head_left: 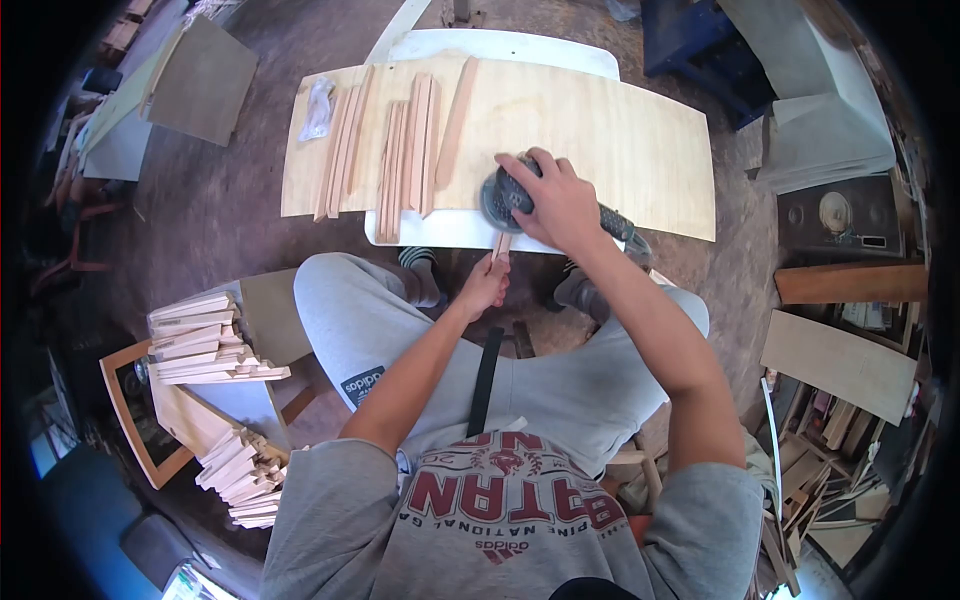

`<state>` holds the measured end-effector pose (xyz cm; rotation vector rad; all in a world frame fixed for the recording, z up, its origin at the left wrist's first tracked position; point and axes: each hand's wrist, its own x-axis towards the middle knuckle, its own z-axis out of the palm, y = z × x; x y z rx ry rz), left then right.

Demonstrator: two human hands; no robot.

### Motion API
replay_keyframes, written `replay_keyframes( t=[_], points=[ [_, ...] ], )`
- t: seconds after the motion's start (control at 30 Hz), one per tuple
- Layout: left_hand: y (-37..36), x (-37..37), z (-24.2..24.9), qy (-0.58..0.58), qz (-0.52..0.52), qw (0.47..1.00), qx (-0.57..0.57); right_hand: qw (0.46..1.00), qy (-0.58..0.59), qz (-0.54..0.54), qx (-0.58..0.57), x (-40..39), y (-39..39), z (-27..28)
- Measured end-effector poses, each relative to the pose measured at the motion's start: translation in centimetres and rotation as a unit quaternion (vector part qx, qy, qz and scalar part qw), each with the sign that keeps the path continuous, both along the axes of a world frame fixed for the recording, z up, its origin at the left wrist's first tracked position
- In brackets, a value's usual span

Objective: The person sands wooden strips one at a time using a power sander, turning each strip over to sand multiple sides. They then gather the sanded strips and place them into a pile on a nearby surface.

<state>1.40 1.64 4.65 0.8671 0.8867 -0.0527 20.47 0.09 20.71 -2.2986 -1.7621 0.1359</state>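
The right hand (558, 203) lay closed over the top of a small power sander (510, 196), its grip wrapped round the body with the fingers spread across the housing. The left hand (487, 283) pinched the near end of a thin wood strip (500, 244) between thumb and fingers, at the near edge of the plywood sheet (600, 130) that covered the desk (440, 228).

The strip looked light and slender, probably stiff along its length but easy to snap or bow if pushed sideways; a hold close to the sander, as the left hand had, seemed the safest place to steady it. Only a short part showed. Its long axis ran away from the person, the far end passing under the sander's pad.

The sander looked dense for its size; its tail pointed right of the strip. More wood slats (405, 150) lay left of the sander, well apart from it.
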Motion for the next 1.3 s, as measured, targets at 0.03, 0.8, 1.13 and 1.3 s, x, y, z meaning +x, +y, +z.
replay_keyframes(
  t=[0.03,0.8,1.13,1.3],
  points=[
    [0.1,0.0,-0.2,-0.004,-0.004,1.0,-0.003,1.0,-0.006,-0.009,0.002,0.9,0.7,-0.1],
    [1.7,-1.0,1.7,0.009,-0.029,0.998,0.053,0.994,0.025,-0.104,0.019,8.4,2.4,-1.0],
    [18.8,-5.2,5.1,0.253,0.026,0.704,0.663,0.972,-0.025,-0.229,-0.035,13.9,-4.7,-2.0],
    [21.3,-5.6,5.8,0.343,0.017,0.707,0.619,0.97,-0.028,-0.238,-0.036,13.4,-6.0,-1.6]
  ],
)
